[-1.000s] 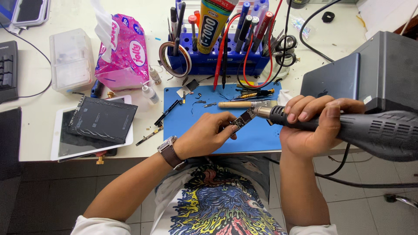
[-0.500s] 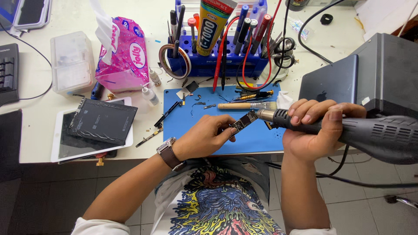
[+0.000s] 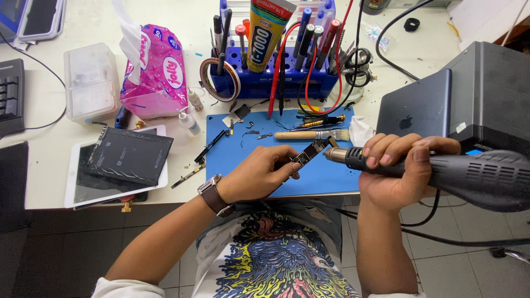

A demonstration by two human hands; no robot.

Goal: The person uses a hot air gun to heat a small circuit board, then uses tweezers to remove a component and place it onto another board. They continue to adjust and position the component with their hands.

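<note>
The left hand (image 3: 259, 176) pinches a small dark narrow circuit board (image 3: 310, 153) above the blue rubber work mat (image 3: 265, 143). The right hand (image 3: 400, 171), fist closed, grips the black hot-air gun (image 3: 441, 171), nozzle nearly touching the board; fingertips are best kept well back from the nozzle.

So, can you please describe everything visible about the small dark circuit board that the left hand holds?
The small dark circuit board is a narrow, elongated strip, dark with tiny metallic parts on its face. The left hand pinches its lower end between the fingertips, so it sits tilted, rising toward the upper right above the blue work mat. Its upper end meets the metal nozzle of the black hot-air tool, gripped by the right hand.
</note>
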